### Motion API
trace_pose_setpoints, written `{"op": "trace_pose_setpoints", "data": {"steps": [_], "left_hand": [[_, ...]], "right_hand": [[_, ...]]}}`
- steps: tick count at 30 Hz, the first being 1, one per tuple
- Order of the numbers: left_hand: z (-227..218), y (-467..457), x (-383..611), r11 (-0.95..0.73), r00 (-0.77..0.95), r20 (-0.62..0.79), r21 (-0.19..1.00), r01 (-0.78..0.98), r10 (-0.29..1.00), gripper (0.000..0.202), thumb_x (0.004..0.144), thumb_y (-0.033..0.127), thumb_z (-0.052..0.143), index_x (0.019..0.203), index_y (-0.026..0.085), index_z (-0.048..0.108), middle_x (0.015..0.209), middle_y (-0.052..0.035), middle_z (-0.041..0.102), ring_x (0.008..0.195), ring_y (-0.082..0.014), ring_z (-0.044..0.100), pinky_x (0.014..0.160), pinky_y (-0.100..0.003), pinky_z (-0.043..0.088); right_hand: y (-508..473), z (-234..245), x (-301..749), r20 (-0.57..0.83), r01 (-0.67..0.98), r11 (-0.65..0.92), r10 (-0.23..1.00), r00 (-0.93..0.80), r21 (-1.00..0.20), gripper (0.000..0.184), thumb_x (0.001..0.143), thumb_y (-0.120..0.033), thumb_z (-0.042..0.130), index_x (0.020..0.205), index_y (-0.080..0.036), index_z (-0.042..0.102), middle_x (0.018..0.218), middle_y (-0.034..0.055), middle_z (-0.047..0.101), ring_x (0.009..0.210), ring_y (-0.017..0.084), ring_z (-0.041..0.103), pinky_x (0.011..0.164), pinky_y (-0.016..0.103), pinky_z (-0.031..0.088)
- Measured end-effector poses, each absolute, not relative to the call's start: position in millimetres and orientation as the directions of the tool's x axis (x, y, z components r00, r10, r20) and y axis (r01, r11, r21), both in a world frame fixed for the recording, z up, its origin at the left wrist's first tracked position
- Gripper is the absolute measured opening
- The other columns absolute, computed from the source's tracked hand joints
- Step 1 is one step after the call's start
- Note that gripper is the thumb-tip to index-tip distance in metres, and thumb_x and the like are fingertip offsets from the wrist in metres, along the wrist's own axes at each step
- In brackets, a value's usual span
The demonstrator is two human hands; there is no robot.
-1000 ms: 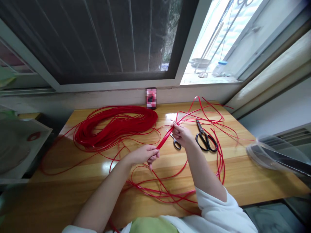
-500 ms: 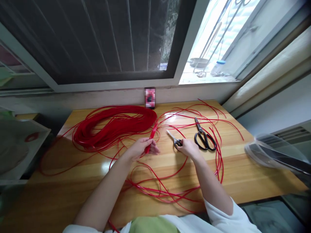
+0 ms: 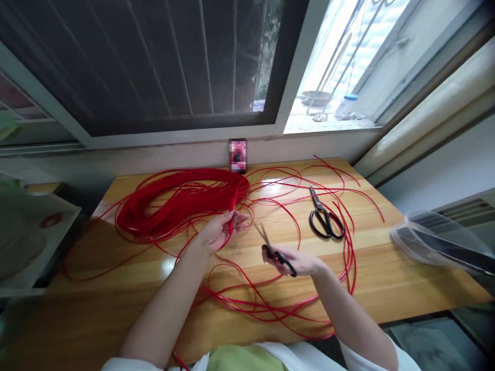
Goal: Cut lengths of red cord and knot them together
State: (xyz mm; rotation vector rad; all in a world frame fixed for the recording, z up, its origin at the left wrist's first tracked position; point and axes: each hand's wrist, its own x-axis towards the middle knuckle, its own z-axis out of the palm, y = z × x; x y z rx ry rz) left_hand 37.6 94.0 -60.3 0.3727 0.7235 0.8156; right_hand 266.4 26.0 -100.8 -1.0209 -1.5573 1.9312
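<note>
My left hand (image 3: 216,232) grips a flat red plastic strand (image 3: 231,222) between thumb and fingers, close to the big red coil (image 3: 170,203). My right hand (image 3: 297,261) is shut on the black finger loops of small scissors (image 3: 275,253), whose steel blades point up and left toward the left hand. The blades do not touch the strand. Large black-handled scissors (image 3: 325,219) lie on the table to the right of my right hand. Loose red strands (image 3: 263,309) loop beneath both forearms.
The wooden table (image 3: 382,273) ends at a wall below a screened window (image 3: 154,62). A small upright object with a blurred cover (image 3: 237,155) stands at the back edge. A clear plastic sheet (image 3: 436,242) lies off the right edge, and a pale tray (image 3: 34,242) sits left.
My right hand has lifted the small scissors off the table and drawn back toward me. My left hand has shifted slightly left, still gripping the red strand.
</note>
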Motion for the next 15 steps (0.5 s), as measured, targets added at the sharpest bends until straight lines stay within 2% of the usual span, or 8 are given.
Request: {"op": "trace_pose_setpoints", "data": {"steps": [4,7,11,15], "left_hand": [[-58.3,93.0,37.3,0.666,0.515,-0.424,0.527,-0.528,0.745,0.024,0.085,0.011,0.041,0.074,0.008,0.062,0.078,-0.0087,0.069,0.087,-0.0164,0.064,0.093,-0.036,0.042],[-62.5,92.5,35.9,0.685,0.553,-0.416,0.543,-0.485,0.722,0.022,0.085,0.012,0.042,0.08,0.007,0.062,0.085,-0.0114,0.069,0.093,-0.0182,0.063,0.093,-0.036,0.041],[-69.9,91.2,36.8,0.709,0.597,-0.408,0.549,-0.444,0.69,0.019,0.083,0.012,0.044,0.085,0.008,0.062,0.091,-0.0131,0.069,0.1,-0.0202,0.06,0.095,-0.037,0.04],[-72.0,89.5,39.4,0.749,0.647,-0.402,0.49,-0.447,0.648,0.018,0.083,0.011,0.044,0.084,0.008,0.062,0.091,-0.013,0.069,0.103,-0.0203,0.058,0.097,-0.038,0.038]], "right_hand": [[31.1,-104.6,250.3,-0.275,0.229,-0.152,0.536,-0.798,-0.961,0.026,0.067,-0.032,0.061,0.083,-0.013,0.051,0.072,-0.0016,0.045,0.061,0.008,0.037,0.051,0.018,0.032],[37.9,-105.7,242.3,-0.278,0.227,-0.166,0.442,-0.853,-0.96,0.03,0.069,-0.038,0.059,0.082,-0.013,0.049,0.069,-0.0027,0.042,0.057,0.006,0.035,0.048,0.017,0.028],[45.9,-105.7,235.0,-0.246,0.179,-0.189,0.437,-0.865,-0.966,0.037,0.065,-0.044,0.063,0.079,-0.013,0.048,0.07,-0.0017,0.043,0.059,0.006,0.036,0.047,0.017,0.028],[49.6,-111.1,232.0,-0.203,0.122,-0.194,0.484,-0.851,-0.973,0.038,0.061,-0.043,0.067,0.077,-0.013,0.049,0.071,-0.0009,0.046,0.062,0.007,0.038,0.049,0.017,0.03]]}}
